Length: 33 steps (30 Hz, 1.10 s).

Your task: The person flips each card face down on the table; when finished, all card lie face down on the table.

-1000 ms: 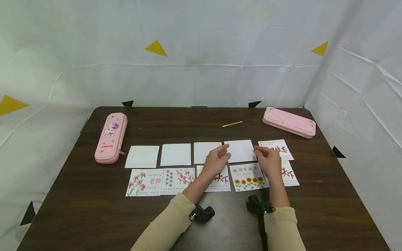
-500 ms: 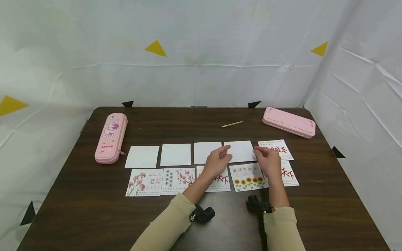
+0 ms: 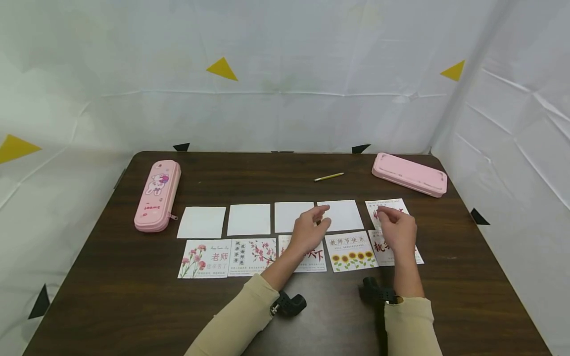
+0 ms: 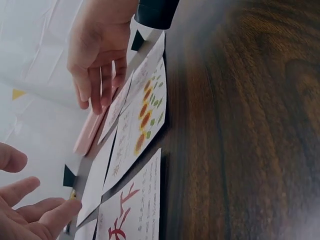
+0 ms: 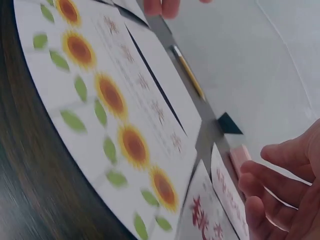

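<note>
My left hand [image 3: 310, 230] hovers over the meeting of a blank white card [image 3: 342, 215] and the red-lettered card [image 3: 317, 258] in front of it, fingers loosely extended and holding nothing. Farther right, my right hand [image 3: 399, 232] is above two red-lettered cards, the back one [image 3: 373, 206] and the front one [image 3: 384, 251], and partly covers both. Its fingers are loosely bent, with nothing between them in the right wrist view. Between the hands lies the sunflower card [image 3: 352, 251], seen close in the right wrist view.
More blank cards [image 3: 201, 222] line the back row to the left. In the front row lie a carnation card [image 3: 205, 259] and a blossom card [image 3: 252, 257]. Beyond are a pencil [image 3: 328, 177] and pink pencil cases, left [image 3: 157, 195] and right [image 3: 409, 174]. White sheeting [image 3: 285, 118] surrounds the dark table.
My right hand has moved right from the edge of the blank card to above the red-lettered cards, uncovering more of the front one. My left hand has shifted very slightly right.
</note>
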Each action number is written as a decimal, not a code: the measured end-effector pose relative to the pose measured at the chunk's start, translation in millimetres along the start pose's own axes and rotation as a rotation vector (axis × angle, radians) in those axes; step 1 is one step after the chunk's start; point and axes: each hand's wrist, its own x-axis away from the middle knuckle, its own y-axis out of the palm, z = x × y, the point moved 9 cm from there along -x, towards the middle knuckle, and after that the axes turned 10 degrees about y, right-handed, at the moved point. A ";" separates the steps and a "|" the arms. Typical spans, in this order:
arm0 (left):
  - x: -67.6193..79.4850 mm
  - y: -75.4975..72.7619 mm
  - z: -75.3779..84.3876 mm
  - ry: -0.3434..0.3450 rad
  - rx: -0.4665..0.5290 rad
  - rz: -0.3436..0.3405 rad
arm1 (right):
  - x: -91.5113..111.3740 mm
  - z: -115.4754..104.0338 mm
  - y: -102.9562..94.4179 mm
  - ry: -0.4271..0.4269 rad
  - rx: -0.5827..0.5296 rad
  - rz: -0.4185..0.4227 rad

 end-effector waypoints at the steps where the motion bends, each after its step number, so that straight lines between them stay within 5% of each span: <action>1: -0.6 1.9 1.3 0.008 0.004 -0.003 | -1.6 3.8 -4.6 0.023 0.005 0.012; 10: -7.6 42.3 1.3 -0.048 0.095 -0.093 | -18.7 43.2 -42.4 0.232 0.074 0.104; 20: -20.2 90.9 17.3 -0.139 0.048 -0.193 | -37.5 53.4 -46.7 0.248 0.167 0.057; 28: -29.5 108.1 9.3 -0.327 0.187 -0.204 | -39.0 51.1 -41.8 0.252 0.194 0.010; 33: -29.3 110.9 4.8 -0.380 0.192 -0.164 | -37.7 51.8 -41.2 0.252 0.191 0.014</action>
